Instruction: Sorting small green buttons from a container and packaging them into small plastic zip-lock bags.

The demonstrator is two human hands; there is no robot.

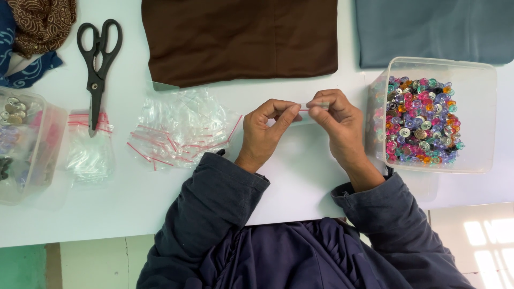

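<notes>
My left hand and my right hand meet over the white table, both pinching the top edge of one small clear zip bag with a red seal strip. The bag's body is mostly hidden behind my fingers. Just to the left lies a loose heap of the same clear zip bags. On the right, a clear plastic tub stands full of small coloured buttons.
Black scissors lie at the upper left, over a small stack of zip bags. Another clear tub sits at the left edge. Brown cloth, grey-blue cloth and patterned fabric lie along the far side.
</notes>
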